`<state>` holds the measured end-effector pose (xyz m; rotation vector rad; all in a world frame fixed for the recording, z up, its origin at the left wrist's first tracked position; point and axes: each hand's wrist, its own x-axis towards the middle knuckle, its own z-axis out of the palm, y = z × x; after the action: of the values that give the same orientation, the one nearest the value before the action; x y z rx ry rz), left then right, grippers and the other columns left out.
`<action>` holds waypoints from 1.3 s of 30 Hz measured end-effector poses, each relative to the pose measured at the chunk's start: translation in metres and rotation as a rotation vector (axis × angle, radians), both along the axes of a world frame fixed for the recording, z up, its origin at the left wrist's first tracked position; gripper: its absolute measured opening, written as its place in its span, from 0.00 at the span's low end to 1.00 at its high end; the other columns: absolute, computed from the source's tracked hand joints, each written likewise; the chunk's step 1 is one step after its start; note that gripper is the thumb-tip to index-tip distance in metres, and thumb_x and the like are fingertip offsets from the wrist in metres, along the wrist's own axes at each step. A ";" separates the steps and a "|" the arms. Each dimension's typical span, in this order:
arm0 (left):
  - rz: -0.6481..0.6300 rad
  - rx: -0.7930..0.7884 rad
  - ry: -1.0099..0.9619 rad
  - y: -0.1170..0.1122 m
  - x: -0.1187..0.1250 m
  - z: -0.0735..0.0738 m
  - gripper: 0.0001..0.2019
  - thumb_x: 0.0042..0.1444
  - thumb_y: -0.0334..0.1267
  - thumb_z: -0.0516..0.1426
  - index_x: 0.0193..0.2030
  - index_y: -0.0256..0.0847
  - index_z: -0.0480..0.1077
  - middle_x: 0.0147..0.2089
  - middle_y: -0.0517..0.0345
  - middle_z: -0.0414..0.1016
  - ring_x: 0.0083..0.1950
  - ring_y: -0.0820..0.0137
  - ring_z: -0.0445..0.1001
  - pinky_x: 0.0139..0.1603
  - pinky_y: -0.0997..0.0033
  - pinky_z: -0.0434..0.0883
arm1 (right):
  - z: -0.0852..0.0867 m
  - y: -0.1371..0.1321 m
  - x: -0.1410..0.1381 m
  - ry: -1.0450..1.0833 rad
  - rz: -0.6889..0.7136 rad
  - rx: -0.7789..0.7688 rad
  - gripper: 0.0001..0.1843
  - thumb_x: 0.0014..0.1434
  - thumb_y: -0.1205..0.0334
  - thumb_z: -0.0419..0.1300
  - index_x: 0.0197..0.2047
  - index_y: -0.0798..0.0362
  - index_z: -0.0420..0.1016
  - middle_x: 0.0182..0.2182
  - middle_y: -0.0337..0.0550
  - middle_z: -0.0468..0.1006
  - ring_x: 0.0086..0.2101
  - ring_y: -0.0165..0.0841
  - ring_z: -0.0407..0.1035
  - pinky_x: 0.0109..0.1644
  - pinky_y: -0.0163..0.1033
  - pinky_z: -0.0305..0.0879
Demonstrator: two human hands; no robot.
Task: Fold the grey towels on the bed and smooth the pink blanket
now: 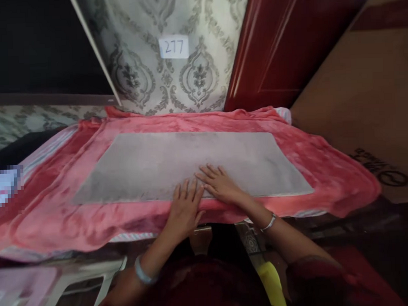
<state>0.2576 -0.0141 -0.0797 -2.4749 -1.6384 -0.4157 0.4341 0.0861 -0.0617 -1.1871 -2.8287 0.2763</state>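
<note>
A flat grey rectangular mat (190, 153) lies lengthwise on a pink plush blanket (311, 153) that covers the table. My left hand (185, 205) rests on the mat's near edge, fingers stretched out and palm partly over the blanket. Just to its right, my right hand (220, 183) lies flat on the mat, its fingers spread and pointing up and to the left. The fingertips of the two hands are close together near the middle of the near edge. Neither hand holds anything.
Behind the table is patterned wallpaper with a paper label (174, 47) reading 277. A dark screen (46, 47) stands at the left back. A red door panel (280, 47) and a large cardboard box (362, 89) are at the right. Plastic stools (28, 286) stand below left.
</note>
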 end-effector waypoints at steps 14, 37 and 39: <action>-0.049 0.234 0.055 0.007 -0.015 -0.023 0.29 0.59 0.35 0.56 0.69 0.47 0.64 0.73 0.43 0.60 0.73 0.45 0.57 0.67 0.40 0.60 | -0.004 0.108 0.162 -0.100 -0.518 0.061 0.33 0.72 0.44 0.38 0.76 0.41 0.43 0.75 0.40 0.37 0.72 0.45 0.34 0.72 0.62 0.39; -0.092 -0.028 0.070 0.174 0.007 -0.002 0.31 0.66 0.57 0.48 0.72 0.52 0.58 0.76 0.46 0.51 0.76 0.44 0.49 0.69 0.32 0.51 | 0.000 0.212 0.198 -0.012 -0.671 0.083 0.33 0.71 0.42 0.37 0.75 0.41 0.51 0.74 0.41 0.47 0.71 0.46 0.40 0.71 0.62 0.40; -0.097 -0.016 0.064 0.175 0.007 -0.002 0.31 0.66 0.57 0.48 0.73 0.52 0.57 0.76 0.46 0.51 0.75 0.44 0.50 0.69 0.33 0.51 | -0.006 0.219 0.216 0.010 -0.759 0.096 0.33 0.71 0.43 0.36 0.75 0.41 0.51 0.74 0.41 0.48 0.71 0.45 0.42 0.71 0.60 0.41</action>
<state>0.2643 0.1610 -0.0821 -2.5595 -1.5083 -0.3319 0.6496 0.3049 -0.0681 -2.0749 -2.1272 0.0909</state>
